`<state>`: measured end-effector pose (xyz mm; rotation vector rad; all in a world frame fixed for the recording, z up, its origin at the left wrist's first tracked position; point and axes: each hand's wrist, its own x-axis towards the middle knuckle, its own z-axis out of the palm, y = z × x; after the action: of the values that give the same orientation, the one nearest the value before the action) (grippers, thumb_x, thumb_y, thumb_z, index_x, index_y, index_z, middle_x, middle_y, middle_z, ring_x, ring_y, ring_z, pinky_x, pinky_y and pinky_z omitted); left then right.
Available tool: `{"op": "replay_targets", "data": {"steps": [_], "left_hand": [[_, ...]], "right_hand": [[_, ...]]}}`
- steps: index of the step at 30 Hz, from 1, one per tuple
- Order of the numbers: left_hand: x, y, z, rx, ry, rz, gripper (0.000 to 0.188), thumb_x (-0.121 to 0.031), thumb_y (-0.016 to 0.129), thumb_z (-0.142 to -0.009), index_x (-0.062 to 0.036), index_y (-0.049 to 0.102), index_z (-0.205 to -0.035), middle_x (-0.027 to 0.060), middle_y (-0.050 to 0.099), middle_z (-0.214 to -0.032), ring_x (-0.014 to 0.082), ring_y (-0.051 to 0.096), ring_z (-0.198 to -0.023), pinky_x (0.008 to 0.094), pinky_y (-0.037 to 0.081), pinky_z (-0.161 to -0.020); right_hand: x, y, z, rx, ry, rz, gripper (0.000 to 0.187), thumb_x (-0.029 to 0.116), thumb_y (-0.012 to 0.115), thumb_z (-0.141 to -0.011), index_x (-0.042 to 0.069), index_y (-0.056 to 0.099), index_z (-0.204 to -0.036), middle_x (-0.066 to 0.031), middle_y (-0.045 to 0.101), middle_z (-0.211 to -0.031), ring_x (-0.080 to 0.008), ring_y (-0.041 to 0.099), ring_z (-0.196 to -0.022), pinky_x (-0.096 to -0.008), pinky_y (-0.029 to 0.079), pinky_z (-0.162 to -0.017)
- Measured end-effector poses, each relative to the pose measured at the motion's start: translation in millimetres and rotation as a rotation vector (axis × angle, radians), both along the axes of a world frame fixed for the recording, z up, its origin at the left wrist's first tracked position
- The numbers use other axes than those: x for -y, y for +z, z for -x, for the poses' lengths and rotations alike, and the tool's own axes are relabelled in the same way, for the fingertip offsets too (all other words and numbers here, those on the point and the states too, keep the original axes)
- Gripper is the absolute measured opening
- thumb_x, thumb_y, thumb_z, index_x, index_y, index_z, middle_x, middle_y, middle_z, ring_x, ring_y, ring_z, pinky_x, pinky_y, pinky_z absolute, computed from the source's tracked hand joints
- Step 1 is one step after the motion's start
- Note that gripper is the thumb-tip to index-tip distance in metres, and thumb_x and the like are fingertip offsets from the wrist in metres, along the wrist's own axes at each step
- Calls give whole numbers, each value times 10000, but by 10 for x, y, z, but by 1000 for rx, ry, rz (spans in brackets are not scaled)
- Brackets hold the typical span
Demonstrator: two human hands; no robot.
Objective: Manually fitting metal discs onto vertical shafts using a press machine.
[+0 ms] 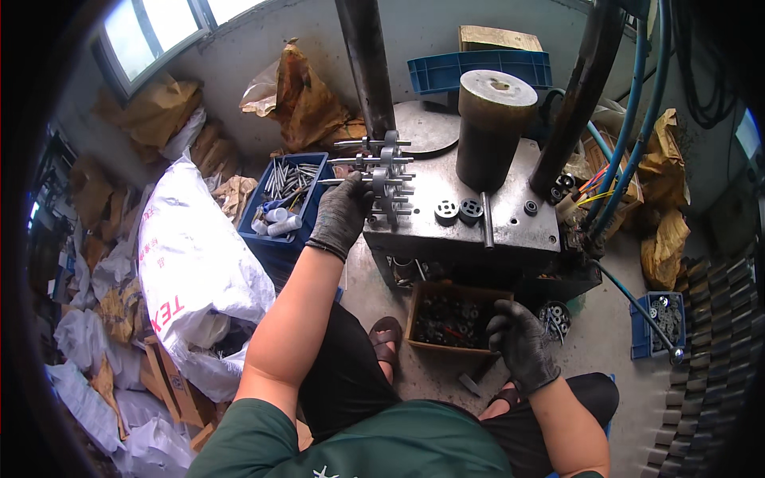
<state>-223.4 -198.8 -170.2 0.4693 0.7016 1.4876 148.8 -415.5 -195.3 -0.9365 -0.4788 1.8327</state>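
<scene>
Left of the upright cylinder (486,143), the left hand (341,213) touches the roller assembly (389,174), perhaps steadying it, grip closure unclear; the right hand (522,344) hangs loosely open.

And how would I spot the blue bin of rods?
Find the metal worktable, then look left of it, beside the gloved left hand. That blue bin holds loose silvery rods and white pieces; the other blue bin, far right, holds small round parts.

I'm watching a workshop: steel worktop (514,229) at upper centre, metal parts (381,183) at its left edge, hammer (470,385) lower centre.
</scene>
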Motion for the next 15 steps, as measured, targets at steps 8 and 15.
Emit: {"op": "replay_targets", "data": {"steps": [8, 15], "left_hand": [[427, 183, -188, 117, 253, 275, 90, -199, 629, -961, -116, 644, -931, 13, 655, -816, 143, 616, -658, 259, 491, -564], [1112, 744, -902, -211, -246, -116, 194, -221, 619, -1002, -79, 629, -1133, 48, 675, -942, 118, 649, -797, 264, 538, -687]], "right_hand": [[-46, -33, -21, 94, -55, -9, 365, 304, 616, -1004, -1, 628, -1205, -119, 696, -886, -220, 673, -767, -326, 550, -664], [-172, -246, 85, 411, 115, -50, 308, 193, 594, -980, 3, 629, -1221, -125, 702, -890, -198, 691, -790, -303, 569, -699]]}}
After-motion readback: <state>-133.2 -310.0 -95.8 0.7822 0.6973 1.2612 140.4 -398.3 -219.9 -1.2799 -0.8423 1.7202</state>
